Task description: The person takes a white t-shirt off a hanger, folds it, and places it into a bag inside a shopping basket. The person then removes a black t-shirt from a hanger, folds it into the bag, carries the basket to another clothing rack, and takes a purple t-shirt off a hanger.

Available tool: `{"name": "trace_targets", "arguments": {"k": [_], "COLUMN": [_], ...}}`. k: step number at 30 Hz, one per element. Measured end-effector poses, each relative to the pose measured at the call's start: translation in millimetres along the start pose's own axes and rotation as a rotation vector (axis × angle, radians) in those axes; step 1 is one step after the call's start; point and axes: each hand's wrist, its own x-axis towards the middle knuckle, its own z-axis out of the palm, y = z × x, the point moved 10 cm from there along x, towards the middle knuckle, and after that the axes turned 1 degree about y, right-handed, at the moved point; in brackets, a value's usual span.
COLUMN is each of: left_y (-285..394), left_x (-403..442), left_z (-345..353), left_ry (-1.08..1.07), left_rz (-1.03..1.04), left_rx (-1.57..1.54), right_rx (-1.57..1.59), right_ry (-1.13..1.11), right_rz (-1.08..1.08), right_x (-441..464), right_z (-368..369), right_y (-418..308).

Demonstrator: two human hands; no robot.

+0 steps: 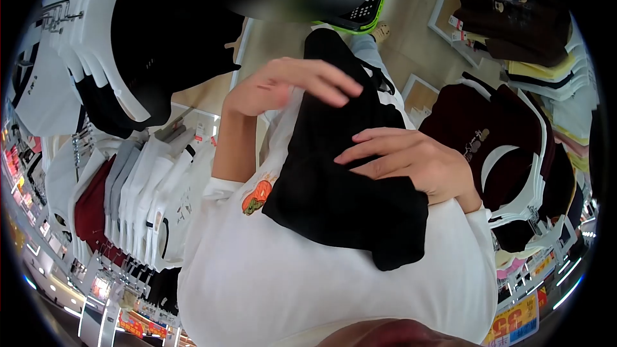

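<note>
A black garment [328,173] hangs bunched in front of my white shirt [321,289]. My left hand [292,83] is over its upper left part, fingers stretched out and slightly blurred, with nothing visible in it. At the garment's right side, my right hand [418,160] has its fingers curved over the cloth. A fold covers the lower edge of this hand and hides the thumb. Thin dark straps [380,80] show beside the garment's upper right edge. An orange print [257,197] on my shirt shows just left of the cloth.
Black tops [173,32] hang at upper left, above a rack of white, grey and dark red shirts [135,180]. Dark maroon tops [485,135] hang close on the right, with brown ones [514,13] behind. A black basket with a green rim [384,0] is ahead.
</note>
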Motion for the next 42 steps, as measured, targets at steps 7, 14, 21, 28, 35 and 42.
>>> {"name": "trace_targets", "arguments": {"k": [7,14,21,28,35,42], "left_y": [-92.4,-94.2,-117.6,-98.5,-111.6,-178.7], "left_x": [-13.2,38.1,32.0,-20.4,3.4,7.2], "left_z": [-8.1,-10.5,11.8,37.2,18.4,48.4], "left_ry": [0.025,0.048,0.173,0.1,0.011,-0.222], "left_rz": [-0.446,-0.244,-0.354,-0.565,-0.574,-0.727], "left_rx": [0.503,0.598,0.432,0.362,0.399,0.175], "right_rx": [-0.07,-0.012,0.033,0.096,0.19,0.226], "right_ry": [0.042,0.111,0.14,0.222,0.207,0.318], "right_rz": [-0.032,-0.031,0.009,-0.016,-0.047,-0.032], "right_x": [-0.7,-1.5,-12.0,-30.6,-24.4,-18.2], "right_z": [7.5,9.3,5.2,-7.0,-11.8,-37.2], "right_y": [-5.9,-3.8,-5.9,-10.7,-18.2,-24.8]}}
